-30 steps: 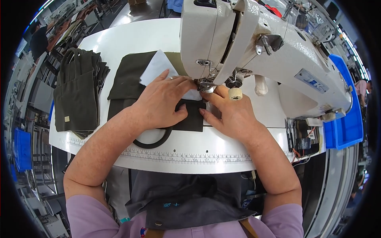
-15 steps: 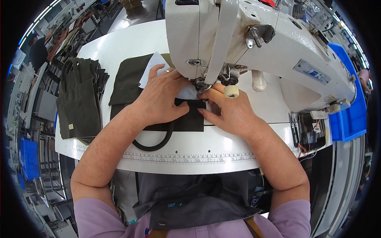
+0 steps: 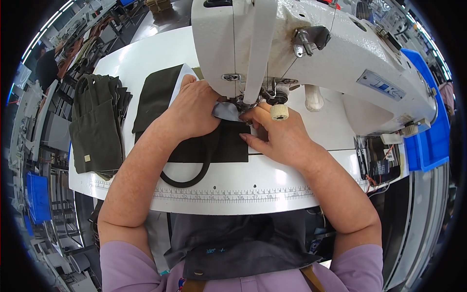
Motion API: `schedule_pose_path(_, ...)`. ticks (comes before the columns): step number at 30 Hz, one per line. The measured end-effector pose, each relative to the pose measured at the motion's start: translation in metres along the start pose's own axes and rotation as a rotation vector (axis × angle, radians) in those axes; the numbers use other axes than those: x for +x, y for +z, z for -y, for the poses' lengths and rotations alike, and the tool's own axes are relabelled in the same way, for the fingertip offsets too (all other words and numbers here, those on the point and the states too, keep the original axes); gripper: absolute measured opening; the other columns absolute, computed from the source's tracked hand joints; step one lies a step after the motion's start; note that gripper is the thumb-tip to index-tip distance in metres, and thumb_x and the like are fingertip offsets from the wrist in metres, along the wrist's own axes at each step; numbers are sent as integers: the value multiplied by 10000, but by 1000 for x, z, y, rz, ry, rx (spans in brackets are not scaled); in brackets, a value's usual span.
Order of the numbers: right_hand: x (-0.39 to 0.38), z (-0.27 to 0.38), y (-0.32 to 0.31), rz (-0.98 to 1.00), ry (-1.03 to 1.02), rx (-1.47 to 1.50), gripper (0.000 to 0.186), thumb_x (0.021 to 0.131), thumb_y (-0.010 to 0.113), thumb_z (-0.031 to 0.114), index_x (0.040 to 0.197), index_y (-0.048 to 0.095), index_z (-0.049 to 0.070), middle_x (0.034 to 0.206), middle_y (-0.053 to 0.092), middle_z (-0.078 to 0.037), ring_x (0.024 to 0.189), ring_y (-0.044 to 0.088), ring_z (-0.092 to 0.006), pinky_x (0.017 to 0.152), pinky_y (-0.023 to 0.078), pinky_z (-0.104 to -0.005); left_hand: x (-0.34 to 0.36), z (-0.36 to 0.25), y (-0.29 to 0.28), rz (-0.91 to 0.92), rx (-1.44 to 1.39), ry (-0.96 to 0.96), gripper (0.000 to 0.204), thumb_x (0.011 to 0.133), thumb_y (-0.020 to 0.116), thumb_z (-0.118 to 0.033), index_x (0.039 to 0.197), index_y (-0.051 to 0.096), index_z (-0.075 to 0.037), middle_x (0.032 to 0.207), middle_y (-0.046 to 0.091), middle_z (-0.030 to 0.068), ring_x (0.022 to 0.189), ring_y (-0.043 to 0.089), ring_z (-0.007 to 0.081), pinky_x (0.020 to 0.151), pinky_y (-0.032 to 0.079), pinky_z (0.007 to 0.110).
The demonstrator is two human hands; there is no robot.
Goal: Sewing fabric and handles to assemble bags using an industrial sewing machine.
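Observation:
A dark olive cloth bag piece lies under the head of a white sewing machine. One black loop handle curves from it toward the table's front edge. My left hand is closed on the cloth left of the needle, its fingertips partly hidden. A light grey fabric flap stands up between that hand and the presser foot. Right of the needle, my right hand grips the cloth's edge, fingers close to the foot and thumb lower down. White sheet material shows behind my left hand.
Stacked dark olive bags lie on the table's left. A ruler strip runs along the front edge of the white table. Small tools and thread sit at the right, beside a blue bin.
My left hand has drawn its fingers in and shifted slightly left. The light grey flap now shows more fully. My right hand stays at the foot.

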State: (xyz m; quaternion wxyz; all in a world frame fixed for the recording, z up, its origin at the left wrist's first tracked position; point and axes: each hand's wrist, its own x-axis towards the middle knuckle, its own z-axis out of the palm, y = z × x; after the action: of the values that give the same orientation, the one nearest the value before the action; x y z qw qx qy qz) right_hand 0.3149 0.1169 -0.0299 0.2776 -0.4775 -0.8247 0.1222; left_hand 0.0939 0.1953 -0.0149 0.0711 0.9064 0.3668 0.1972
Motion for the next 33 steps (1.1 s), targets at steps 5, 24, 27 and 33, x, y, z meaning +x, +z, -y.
schedule_pose_path(5,1,2,0,8,4,-34,267,803,797,238,952,646,77,775,634,-90,746,660,-323,658,514,-447,-4,-4,3,-76,50,51,369,616,654,-6,975,724,-51,960,698,119,968,647,279,823,350,375)
schedule_pose_path(24,1,0,0,20,-9,-54,298,802,794,265,947,626,65,806,646,-101,784,671,-330,676,526,-449,-22,-38,-11,-53,-119,-28,140,788,743,-95,924,714,-97,1038,693,51,1075,643,239,1081,265,479)
schedule_pose_path(27,1,2,-1,24,-9,-61,303,801,792,264,964,627,69,842,650,-101,809,674,-331,686,531,-453,-22,-33,1,-37,-208,-81,120,794,773,-117,904,726,-107,1017,704,40,1064,647,230,1073,270,485)
schedule_pose_path(33,1,3,-3,9,-11,-75,341,797,793,272,1019,624,75,884,660,-105,835,677,-334,696,539,-451,-25,-36,9,-90,-172,-45,142,807,764,-101,948,757,-124,990,733,42,1054,651,237,1071,260,462)
